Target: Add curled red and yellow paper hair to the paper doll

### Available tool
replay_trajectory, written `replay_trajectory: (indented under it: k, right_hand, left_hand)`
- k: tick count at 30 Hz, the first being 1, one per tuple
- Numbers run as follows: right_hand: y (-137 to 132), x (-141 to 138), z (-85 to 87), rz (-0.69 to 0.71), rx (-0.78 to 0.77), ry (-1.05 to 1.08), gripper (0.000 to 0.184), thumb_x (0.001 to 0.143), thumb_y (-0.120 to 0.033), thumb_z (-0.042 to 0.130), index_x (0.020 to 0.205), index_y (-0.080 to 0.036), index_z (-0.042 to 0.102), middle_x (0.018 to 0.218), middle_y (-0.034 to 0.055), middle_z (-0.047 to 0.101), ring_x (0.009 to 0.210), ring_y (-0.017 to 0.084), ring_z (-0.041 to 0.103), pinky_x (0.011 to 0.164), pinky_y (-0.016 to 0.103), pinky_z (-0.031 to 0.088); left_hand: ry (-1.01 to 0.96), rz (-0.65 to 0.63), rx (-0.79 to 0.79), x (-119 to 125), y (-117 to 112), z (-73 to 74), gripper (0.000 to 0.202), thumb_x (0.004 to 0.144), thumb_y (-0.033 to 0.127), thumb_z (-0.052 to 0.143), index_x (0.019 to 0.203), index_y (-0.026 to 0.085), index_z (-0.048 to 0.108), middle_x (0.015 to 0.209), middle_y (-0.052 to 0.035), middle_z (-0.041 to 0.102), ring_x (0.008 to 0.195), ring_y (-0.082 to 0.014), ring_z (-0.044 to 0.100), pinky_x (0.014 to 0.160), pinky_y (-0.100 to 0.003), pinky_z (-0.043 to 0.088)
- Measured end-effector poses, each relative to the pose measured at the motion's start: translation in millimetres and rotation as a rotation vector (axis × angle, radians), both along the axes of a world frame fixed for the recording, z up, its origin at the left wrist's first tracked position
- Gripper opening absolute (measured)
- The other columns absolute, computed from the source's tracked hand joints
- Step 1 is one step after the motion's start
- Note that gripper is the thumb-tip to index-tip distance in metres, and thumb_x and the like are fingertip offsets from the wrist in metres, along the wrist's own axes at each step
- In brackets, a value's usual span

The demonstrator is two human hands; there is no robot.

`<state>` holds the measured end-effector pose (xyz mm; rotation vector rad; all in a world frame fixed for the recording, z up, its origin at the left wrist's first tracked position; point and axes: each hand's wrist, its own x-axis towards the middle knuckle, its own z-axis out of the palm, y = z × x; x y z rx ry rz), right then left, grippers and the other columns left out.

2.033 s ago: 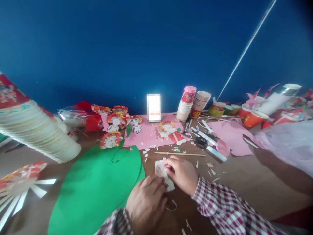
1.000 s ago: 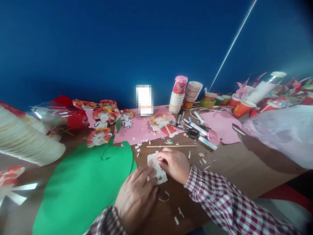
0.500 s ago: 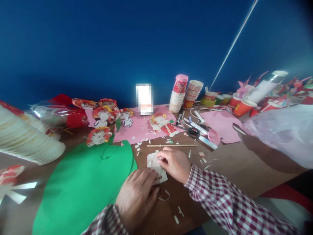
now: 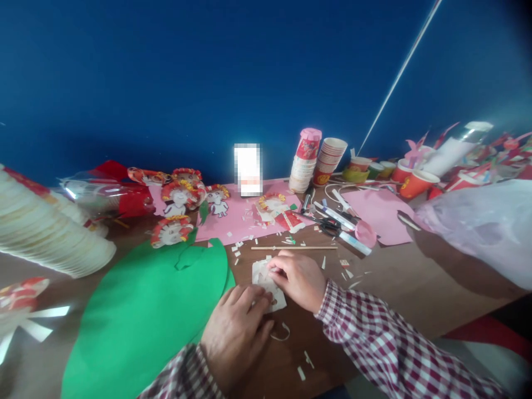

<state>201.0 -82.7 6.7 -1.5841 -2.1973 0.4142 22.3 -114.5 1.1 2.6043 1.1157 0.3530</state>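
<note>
A small white piece of paper (image 4: 279,299) with faint marks lies on the brown table in front of me. My left hand (image 4: 236,332) rests palm down at its lower left, fingers stretched out and fingertips on the paper. Above the paper's upper right part, my right hand (image 4: 301,280) is closed, thumb and fingertips pinched together at its surface. What the pinch holds is too small to make out. Just beyond the hands lies a thin wooden stick (image 4: 293,248). A curled white strip (image 4: 281,332) sits below the paper.
Green paper (image 4: 145,316) covers the left. Pink paper (image 4: 226,230) behind carries paper figures (image 4: 218,200) and scraps. Black scissors (image 4: 330,224), pens and a pink tape roll (image 4: 366,234) lie right of it. Paper cup stacks (image 4: 328,160) stand at the back; a plastic bag (image 4: 486,227) is far right.
The whole view has shifted slightly, so things appear a little further right. Both hands keep nearly the same pose on the paper.
</note>
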Motion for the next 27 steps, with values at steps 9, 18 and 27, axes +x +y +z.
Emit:
replay_trajectory:
  k: [9,18,27]
  right_hand:
    - [-1.0,-0.3,-0.3,-0.001,0.001,-0.003,0.008,0.08,-0.023,0.052,0.082,-0.023,0.059,0.078,-0.0016,0.055,0.068,0.01,0.051,0.06,0.02,0.031]
    - [-0.2,2.2,4.2,0.014,0.008,0.016,0.006,0.076,-0.022,0.057,0.08,-0.022,0.061,0.074,-0.0027,0.057,0.067,0.009,0.052,0.06,0.019,0.032]
    - [4.6,8.2,4.2,0.056,-0.039,0.087,0.007,0.075,-0.023,0.058,0.08,-0.02,0.062,0.071,-0.0024,0.061,0.064,0.009,0.053,0.059,0.02,0.034]
  left_hand:
    - [-0.044,-0.006,0.053,-1.8,2.1,2.0,0.026,0.078,0.025,0.046,0.103,0.022,0.053,0.111,-0.0068,0.051,0.095,-0.0229,0.047,0.082,-0.042,0.041]
    - [-0.131,0.012,0.076,0.5,7.8,1.1,0.027,0.08,0.022,0.042,0.104,0.019,0.052,0.099,-0.007,0.057,0.089,-0.0201,0.05,0.078,-0.038,0.041]
    - [-0.133,-0.038,0.073,-3.5,13.0,-1.8,0.03,0.075,0.011,0.04,0.097,0.02,0.058,0.1,-0.0049,0.057,0.089,-0.0175,0.05,0.08,-0.036,0.041]
